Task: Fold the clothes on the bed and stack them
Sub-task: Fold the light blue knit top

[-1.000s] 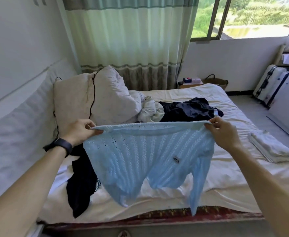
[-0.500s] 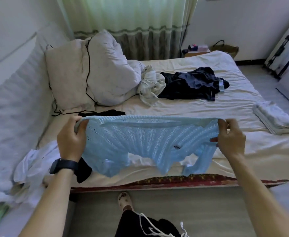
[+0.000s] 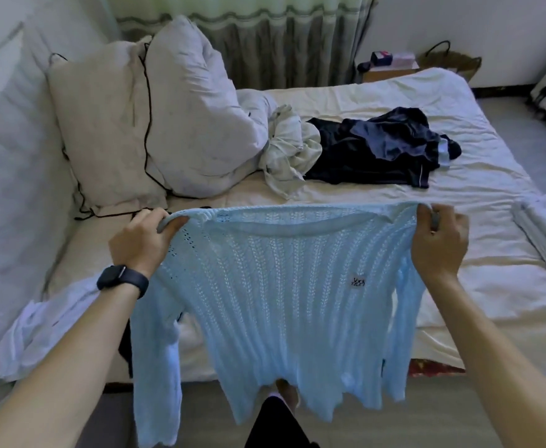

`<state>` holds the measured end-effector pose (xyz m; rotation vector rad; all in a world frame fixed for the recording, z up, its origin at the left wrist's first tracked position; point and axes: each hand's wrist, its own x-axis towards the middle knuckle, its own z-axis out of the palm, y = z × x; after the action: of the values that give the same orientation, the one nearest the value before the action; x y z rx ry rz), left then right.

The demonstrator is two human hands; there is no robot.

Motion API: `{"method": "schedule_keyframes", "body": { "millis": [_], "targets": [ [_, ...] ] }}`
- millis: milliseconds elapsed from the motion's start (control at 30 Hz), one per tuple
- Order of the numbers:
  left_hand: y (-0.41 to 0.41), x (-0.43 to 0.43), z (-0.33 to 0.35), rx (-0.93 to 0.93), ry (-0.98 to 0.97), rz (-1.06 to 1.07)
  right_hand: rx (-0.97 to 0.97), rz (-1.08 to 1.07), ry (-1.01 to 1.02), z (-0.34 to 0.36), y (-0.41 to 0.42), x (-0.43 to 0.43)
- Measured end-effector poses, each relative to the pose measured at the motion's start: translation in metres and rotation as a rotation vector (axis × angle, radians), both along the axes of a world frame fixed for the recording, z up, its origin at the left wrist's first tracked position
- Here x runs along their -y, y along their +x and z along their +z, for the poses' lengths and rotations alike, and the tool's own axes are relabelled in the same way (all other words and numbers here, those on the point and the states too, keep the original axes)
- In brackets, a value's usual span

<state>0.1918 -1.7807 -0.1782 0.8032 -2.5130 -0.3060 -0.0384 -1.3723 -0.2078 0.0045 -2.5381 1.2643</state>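
Head view: left hand point(image 3: 142, 241) and right hand point(image 3: 439, 242) each pinch a shoulder of the light blue sweater point(image 3: 284, 295), hanging over the bed point(image 3: 394, 202) edge. Sleeves dangle loose; laid down carelessly, they could bunch underneath and spoil the fold.

No legible text. Only candidate: small white label point(image 3: 358, 281) on front of light blue knit sweater point(image 3: 281, 286); dark characters, too small to read.
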Motion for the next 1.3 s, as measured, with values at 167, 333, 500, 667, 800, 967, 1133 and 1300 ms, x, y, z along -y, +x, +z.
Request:
{"method": "schedule_keyframes", "body": {
  "millis": [167,333,500,667,800,967,1133,1300],
  "targets": [
    [-0.133,0.076,-0.097,0.225,0.086,0.05,0.158,0.041,0.131,-0.076,-0.11,0.078],
    [-0.251,0.127,-0.235,0.368,0.229,0.122,0.35,0.123,0.194,-0.196,-0.222,0.149],
    [-0.316,0.142,-0.377,0.653,0.196,0.08,0.704,0.375,0.496,-0.343,-0.272,0.192],
    [-0.326,0.138,-0.455,0.652,0.176,0.088,0.767,0.432,0.78,-0.448,-0.25,0.189],
    [-0.335,0.148,-0.458,0.614,0.251,0.103,0.696,0.413,0.79,-0.457,-0.256,0.189],
    [-0.356,0.155,-0.437,0.646,0.504,0.007,0.746,0.391,0.731,-0.429,-0.274,0.196],
    [-0.382,0.149,-0.43,0.404,0.673,0.035,0.449,0.316,0.718,-0.41,-0.295,0.205],
    [-0.403,0.147,-0.433,0.228,0.546,0.126,0.426,0.326,0.626,-0.412,-0.344,0.23]
  ]
}}
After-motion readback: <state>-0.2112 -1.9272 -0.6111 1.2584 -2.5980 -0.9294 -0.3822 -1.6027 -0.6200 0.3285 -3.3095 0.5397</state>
